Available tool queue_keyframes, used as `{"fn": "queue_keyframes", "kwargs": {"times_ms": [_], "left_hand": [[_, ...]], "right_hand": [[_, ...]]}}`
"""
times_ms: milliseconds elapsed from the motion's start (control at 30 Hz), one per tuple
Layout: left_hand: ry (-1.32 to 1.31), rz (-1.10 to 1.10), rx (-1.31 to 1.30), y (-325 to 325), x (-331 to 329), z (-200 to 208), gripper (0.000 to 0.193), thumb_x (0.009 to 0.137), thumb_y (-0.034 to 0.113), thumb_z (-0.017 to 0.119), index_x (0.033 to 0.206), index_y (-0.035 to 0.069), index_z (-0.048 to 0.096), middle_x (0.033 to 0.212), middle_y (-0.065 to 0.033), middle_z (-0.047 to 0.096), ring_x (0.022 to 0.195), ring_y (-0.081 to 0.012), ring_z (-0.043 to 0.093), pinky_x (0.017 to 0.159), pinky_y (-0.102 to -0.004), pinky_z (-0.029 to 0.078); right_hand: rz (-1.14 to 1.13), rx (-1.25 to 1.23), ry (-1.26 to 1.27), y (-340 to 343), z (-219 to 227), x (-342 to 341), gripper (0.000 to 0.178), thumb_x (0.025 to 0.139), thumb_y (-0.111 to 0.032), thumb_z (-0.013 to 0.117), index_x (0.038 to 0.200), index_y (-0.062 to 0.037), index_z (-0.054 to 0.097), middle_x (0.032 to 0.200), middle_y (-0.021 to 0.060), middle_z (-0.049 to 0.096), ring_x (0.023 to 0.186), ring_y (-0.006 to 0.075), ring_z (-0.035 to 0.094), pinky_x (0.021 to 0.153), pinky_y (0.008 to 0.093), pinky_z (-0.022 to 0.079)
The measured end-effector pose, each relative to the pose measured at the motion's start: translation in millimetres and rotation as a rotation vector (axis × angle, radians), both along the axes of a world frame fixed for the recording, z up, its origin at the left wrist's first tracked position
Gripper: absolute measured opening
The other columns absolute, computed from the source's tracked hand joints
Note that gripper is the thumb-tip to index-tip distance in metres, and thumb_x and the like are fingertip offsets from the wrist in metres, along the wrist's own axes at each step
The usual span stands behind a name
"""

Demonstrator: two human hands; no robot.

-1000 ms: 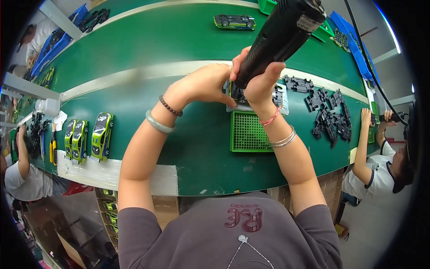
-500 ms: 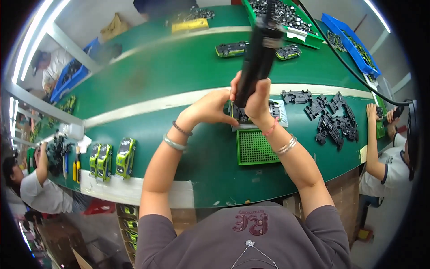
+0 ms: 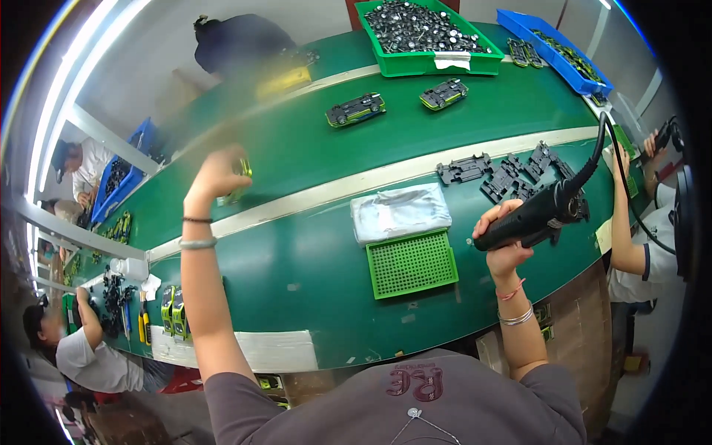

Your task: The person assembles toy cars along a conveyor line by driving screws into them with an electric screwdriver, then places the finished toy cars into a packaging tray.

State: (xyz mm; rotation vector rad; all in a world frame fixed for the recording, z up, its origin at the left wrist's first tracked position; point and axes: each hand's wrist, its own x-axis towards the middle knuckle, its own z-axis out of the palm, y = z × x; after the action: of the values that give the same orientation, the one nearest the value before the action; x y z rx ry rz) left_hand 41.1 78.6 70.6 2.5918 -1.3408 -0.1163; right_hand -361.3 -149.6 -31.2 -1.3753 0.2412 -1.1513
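My left hand [image 3: 216, 176] is stretched out over the far left part of the green table, closed round a toy car [image 3: 245, 172] whose green edge shows past the fingers. At the right, my right hand [image 3: 506, 241] grips a black corded power screwdriver [image 3: 530, 219], tilted with its cable end up to the right. Between the hands lies a pale wrapped pad [image 3: 400, 212] with nothing on it. A green perforated tray [image 3: 412, 265] touches its near side. Black plastic car chassis [image 3: 512, 178] are heaped just beyond the screwdriver.
Two upturned toy cars [image 3: 357, 110] lie past the white strip, below a green bin [image 3: 437, 65] of small wheels. Green toy cars [image 3: 175, 311] stand at the near left by yellow-handled tools [image 3: 144, 326]. Co-workers sit left and right. The screwdriver's cable [image 3: 639, 230] hangs at right.
The left hand has moved from the pad to the far left, carrying the toy car. The right hand has swung the screwdriver right and down, away from the pad. My view has shifted too.
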Motion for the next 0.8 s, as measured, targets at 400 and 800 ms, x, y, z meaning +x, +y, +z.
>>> {"fn": "queue_keyframes", "kwargs": {"times_ms": [400,800], "left_hand": [[0.044,-0.300,-0.263,-109.8,-42.2,-13.8,0.048,0.073,0.037,0.070,0.107,0.004,0.062,0.110,-0.0171,0.060,0.105,-0.0305,0.055,0.090,-0.0373,0.044],[-0.108,-0.560,-0.190,-223.2,-117.1,-101.2,0.046,0.072,0.022,0.068,0.117,0.020,0.058,0.104,-0.0118,0.061,0.098,-0.0302,0.056,0.087,-0.0397,0.045]], "right_hand": [[-0.057,-0.081,0.043,-10.8,-3.2,-6.8,0.085,0.068,-0.083,0.036,0.092,-0.0017,0.041,0.080,0.0123,0.051,0.076,0.0219,0.052,0.073,0.0354,0.045],[-0.060,-0.132,0.018,-13.7,-11.9,-8.9,0.084,0.071,-0.082,0.035,0.092,-0.0010,0.043,0.084,0.0124,0.051,0.080,0.0234,0.052,0.077,0.0372,0.044]]}}
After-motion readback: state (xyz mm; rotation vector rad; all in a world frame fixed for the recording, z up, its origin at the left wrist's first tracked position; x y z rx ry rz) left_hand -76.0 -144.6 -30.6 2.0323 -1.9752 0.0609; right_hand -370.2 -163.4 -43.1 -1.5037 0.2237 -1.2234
